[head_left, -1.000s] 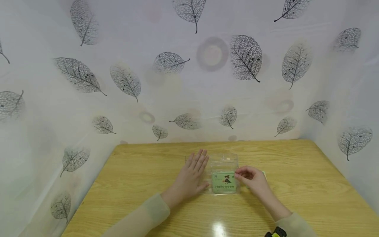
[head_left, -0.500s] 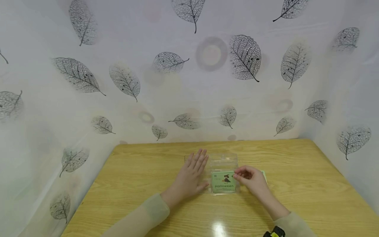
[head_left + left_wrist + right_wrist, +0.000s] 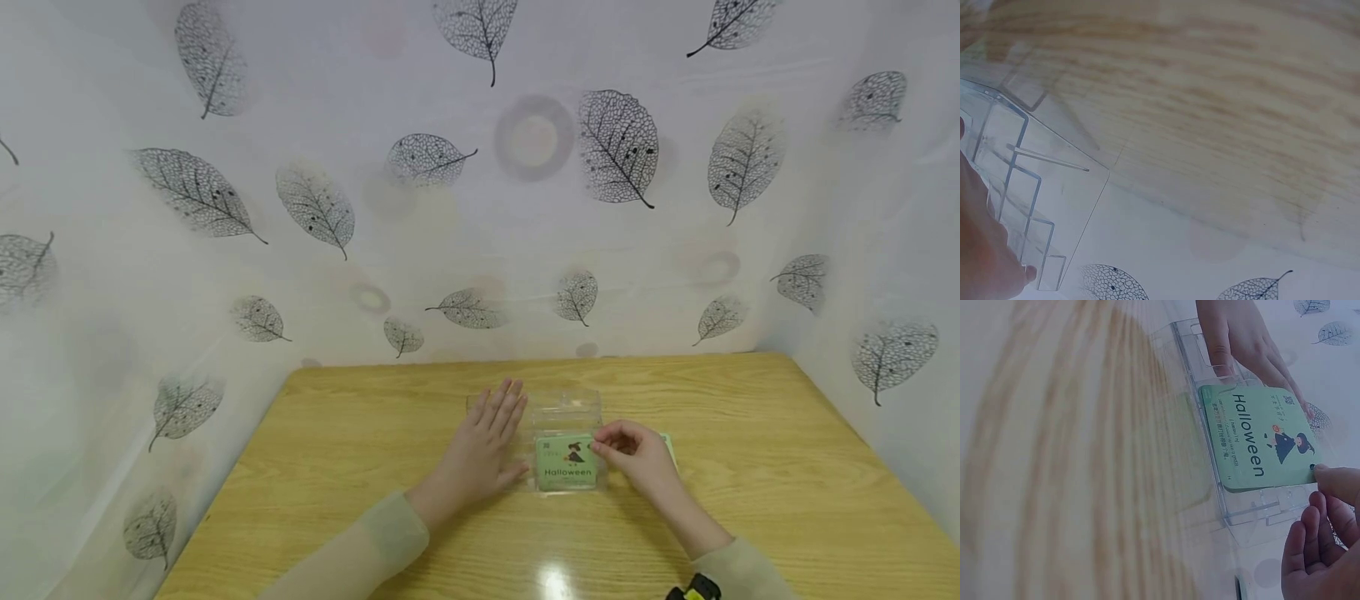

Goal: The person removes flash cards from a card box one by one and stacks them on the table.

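Note:
A green card with the word Halloween and a small witch figure (image 3: 566, 464) leans in a clear plastic holder (image 3: 567, 407) at mid-table. In the right wrist view, more green edge shows under the card (image 3: 1254, 440), so it may be a stack. My right hand (image 3: 639, 454) pinches the card's upper right corner between thumb and forefinger, the other fingers curled loosely. With fingers straight, my left hand (image 3: 483, 454) lies flat on the holder's left part. The left wrist view shows the holder's stepped clear side (image 3: 1041, 206) beside the hand (image 3: 985, 244).
Partly behind my right hand, another pale green card edge (image 3: 668, 447) shows on the table. The wooden tabletop (image 3: 360, 433) meets a white leaf-print curtain (image 3: 480, 233) at the back and sides. A dark watch (image 3: 695, 588) sits on the right wrist.

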Motion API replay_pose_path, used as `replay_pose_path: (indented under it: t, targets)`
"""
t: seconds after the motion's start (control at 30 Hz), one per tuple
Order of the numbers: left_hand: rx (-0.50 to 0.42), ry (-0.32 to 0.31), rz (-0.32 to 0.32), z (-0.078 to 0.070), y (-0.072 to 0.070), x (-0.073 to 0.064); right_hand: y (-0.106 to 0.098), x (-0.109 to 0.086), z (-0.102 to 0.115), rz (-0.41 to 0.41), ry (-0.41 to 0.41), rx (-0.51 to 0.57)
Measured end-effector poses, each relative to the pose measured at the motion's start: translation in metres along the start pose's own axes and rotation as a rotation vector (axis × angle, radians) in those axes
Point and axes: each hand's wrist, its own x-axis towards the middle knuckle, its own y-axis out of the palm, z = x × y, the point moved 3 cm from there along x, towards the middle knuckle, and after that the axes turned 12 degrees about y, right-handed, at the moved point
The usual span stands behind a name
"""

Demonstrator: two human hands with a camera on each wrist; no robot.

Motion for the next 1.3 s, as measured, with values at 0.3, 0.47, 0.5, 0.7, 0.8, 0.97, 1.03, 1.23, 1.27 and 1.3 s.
replay_pose_path:
  t: [0.3,0.47,0.5,0.7,0.8,0.97,1.03,1.23,1.27,1.3]
  targets:
    - [-0.021,0.001,-0.011,-0.0004,0.0012,-0.0005,0.0004,0.0000,-0.0017,0.001,-0.014,-0.005]
    - [-0.004,0.004,-0.032,0.0001,0.0015,-0.0005,0.0000,-0.0009,-0.0005,-0.001,-0.001,-0.011]
    - [-0.002,0.005,-0.037,0.0001,0.0016,-0.0006,-0.0002,-0.0010,0.0000,-0.003,0.002,-0.010]
    - [-0.005,0.002,-0.030,0.0004,0.0019,-0.0013,-0.0012,-0.0018,0.0016,-0.009,0.014,0.003]
    - [-0.005,0.005,-0.019,0.0000,0.0021,-0.0016,-0.0013,-0.0021,0.0019,-0.013,0.018,0.005]
    - [-0.023,0.006,-0.023,-0.0006,0.0020,-0.0015,-0.0023,-0.0027,0.0031,-0.016,0.037,0.007]
    - [-0.029,0.004,-0.029,-0.0005,0.0018,-0.0014,-0.0027,-0.0028,0.0041,-0.011,0.044,0.013]
    - [-0.024,0.002,-0.032,0.0001,0.0006,-0.0012,-0.0032,-0.0027,0.0069,0.006,0.060,0.030]
    - [-0.022,0.001,-0.030,0.0003,0.0002,-0.0011,-0.0033,-0.0026,0.0072,0.006,0.061,0.030]
    - [-0.019,0.001,-0.027,0.0005,0.0000,-0.0011,-0.0033,-0.0024,0.0074,0.005,0.062,0.030]
